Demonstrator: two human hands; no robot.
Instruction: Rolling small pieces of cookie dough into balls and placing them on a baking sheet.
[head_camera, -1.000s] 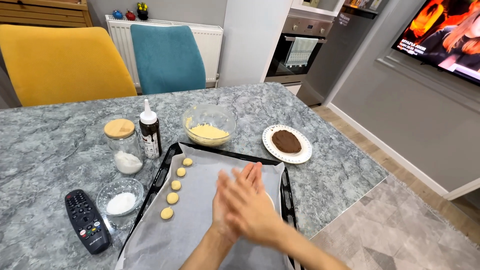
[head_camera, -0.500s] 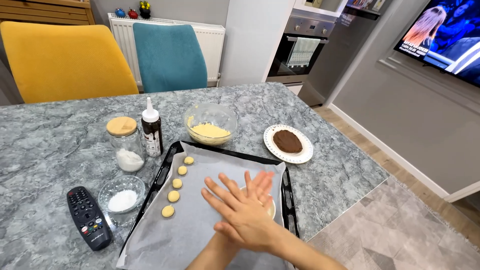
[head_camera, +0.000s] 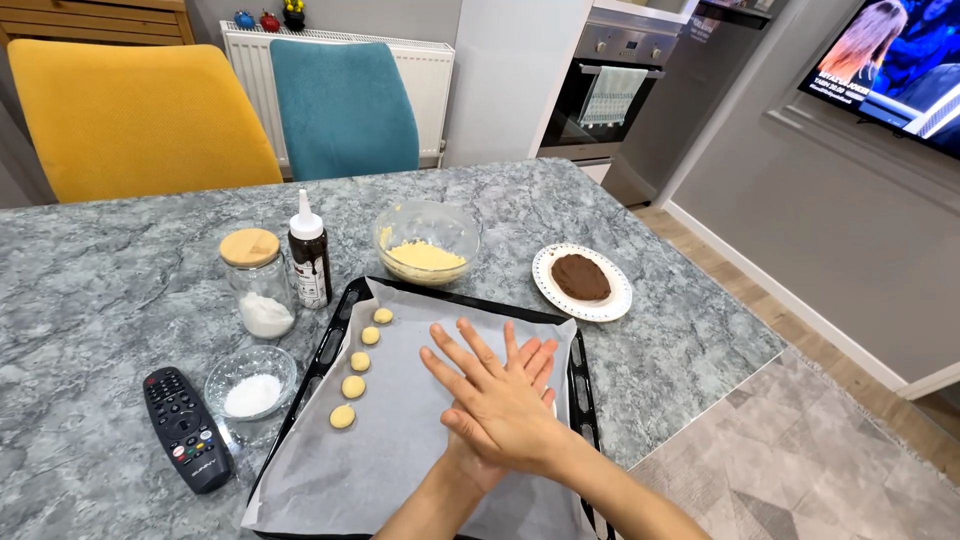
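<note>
My right hand lies flat on top of my left hand, palms pressed together, fingers spread. They hover over a black baking tray lined with white parchment. Whatever sits between the palms is covered. Several small yellow dough balls stand in a column along the tray's left side, left of my hands. A glass bowl of yellow dough stands just beyond the tray. A white plate holding brown dough sits at the right.
Left of the tray are a lidded glass jar of white powder, a dark squeeze bottle, a small glass bowl of white powder and a black remote. Yellow and teal chairs stand behind the grey marble table.
My hands have slid back and forth against each other over the tray. A pale dough edge that showed between the palms half a second ago is now covered.
</note>
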